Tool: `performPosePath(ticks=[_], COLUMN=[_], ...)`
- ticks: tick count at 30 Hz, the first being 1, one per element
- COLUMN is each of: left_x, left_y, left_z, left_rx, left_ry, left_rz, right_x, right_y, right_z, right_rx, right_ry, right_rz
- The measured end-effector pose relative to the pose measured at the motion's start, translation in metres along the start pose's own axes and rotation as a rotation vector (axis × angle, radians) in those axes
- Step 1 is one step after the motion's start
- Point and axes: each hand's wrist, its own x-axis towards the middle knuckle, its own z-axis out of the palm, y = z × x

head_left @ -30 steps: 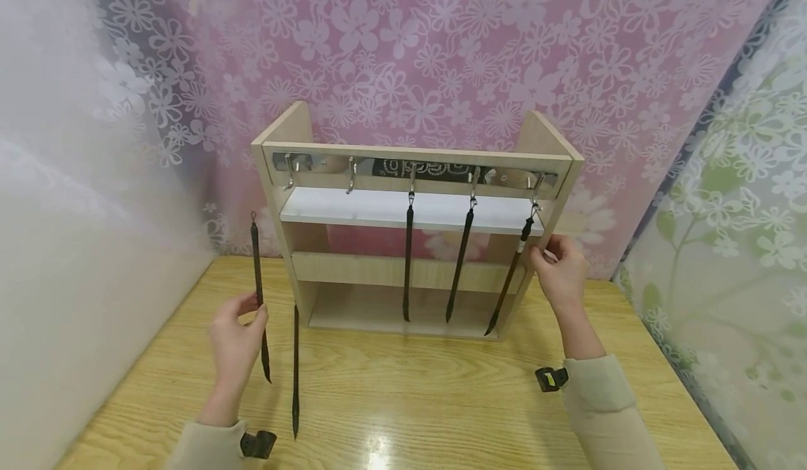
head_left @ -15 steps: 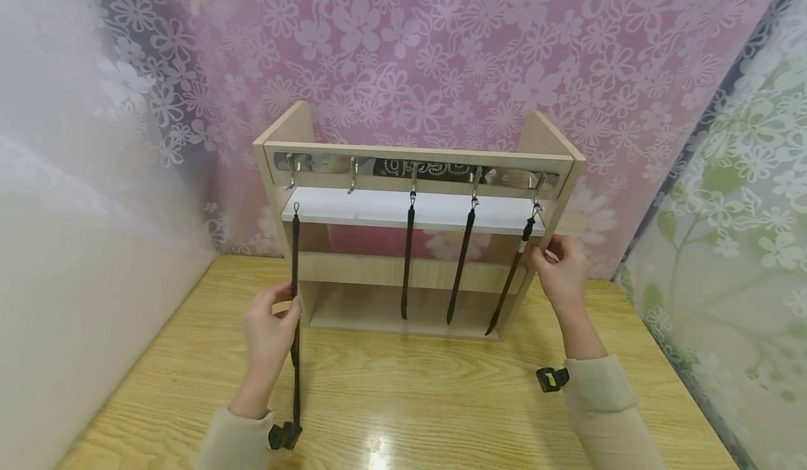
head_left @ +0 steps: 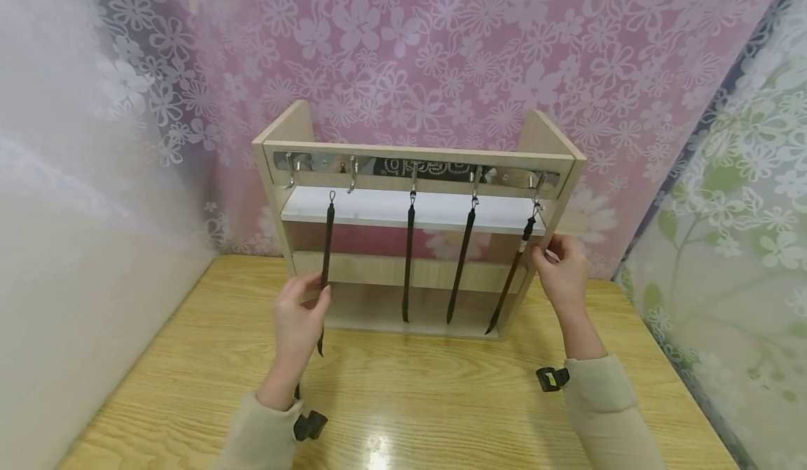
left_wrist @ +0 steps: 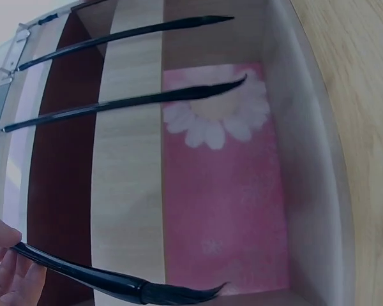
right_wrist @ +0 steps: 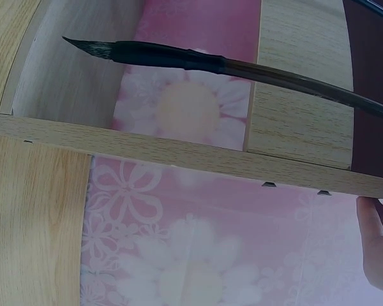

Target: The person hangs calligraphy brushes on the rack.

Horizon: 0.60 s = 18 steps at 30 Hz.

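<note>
My left hand (head_left: pixel 299 319) pinches a black calligraphy brush (head_left: pixel 328 239) near its middle, bristles down. The brush's top loop is just below and left of the second metal hook (head_left: pixel 353 176), apart from it. In the left wrist view the dark bristle tip (left_wrist: pixel 185 294) of this brush points right. My right hand (head_left: pixel 563 274) holds the right side panel of the wooden shelf rack (head_left: pixel 416 149) between thumb and fingers. From the other hooks hang a brush (head_left: pixel 409 260) in the middle, another brush (head_left: pixel 462 263), and a brown-handled brush (head_left: pixel 512 274) at the far right.
Another brush (head_left: pixel 298 391) lies on the wooden table (head_left: pixel 441 400), mostly hidden by my left hand and wrist. The leftmost hook (head_left: pixel 290 170) bears no brush. A white shelf board (head_left: pixel 372 205) runs behind the hooks. Flowered walls stand behind and at the sides.
My left hand has carried its brush right, from beside the rack to in front of it, below the second hook. The right hand stays on the side panel.
</note>
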Motion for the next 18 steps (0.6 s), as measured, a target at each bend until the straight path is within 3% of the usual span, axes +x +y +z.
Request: performPosePath(ticks=[7, 18], left_x=[0.002, 0.003], left_y=[0.005, 0.005], left_z=[0.010, 0.013], left_rx=[0.003, 0.022], left_ry=[-0.003, -0.020], left_rz=[0.060, 0.069], right_x=[0.000, 0.000], right_y=[0.001, 0.001], right_z=[0.000, -0.001], right_rx=[0.005, -0.005], right_ry=[0.012, -0.016], right_rz=[-0.012, 0.011])
